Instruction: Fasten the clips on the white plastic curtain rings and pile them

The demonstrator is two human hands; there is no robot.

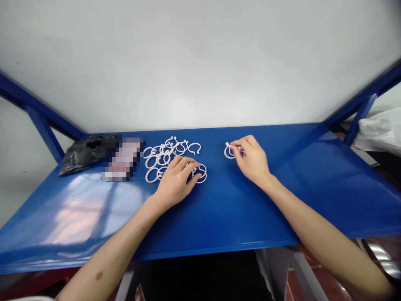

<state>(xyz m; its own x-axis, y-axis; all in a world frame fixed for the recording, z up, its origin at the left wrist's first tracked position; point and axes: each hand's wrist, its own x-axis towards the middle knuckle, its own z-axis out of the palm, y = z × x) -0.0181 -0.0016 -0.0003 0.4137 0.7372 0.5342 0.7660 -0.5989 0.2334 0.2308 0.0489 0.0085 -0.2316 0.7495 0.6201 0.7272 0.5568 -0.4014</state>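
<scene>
White open rings with small knobs at their ends, much like shower curtain rings, lie in a loose pile left of centre on the blue table. My left hand rests at the pile's right edge, thumb and fingers curled onto a white ring. It covers part of the rings beneath it. Farther right, my right hand pinches a white ring between thumb and forefinger, close to the tabletop. More white ring shows behind those fingertips; whether it is a second ring is partly hidden. One single ring lies at the pile's right end.
A black plastic bag lies at the table's left, beside a pixelated flat object. Blue frame bars rise at both sides, and a pale wall stands behind the blue table. White plastic wrapping shows beyond the right bar.
</scene>
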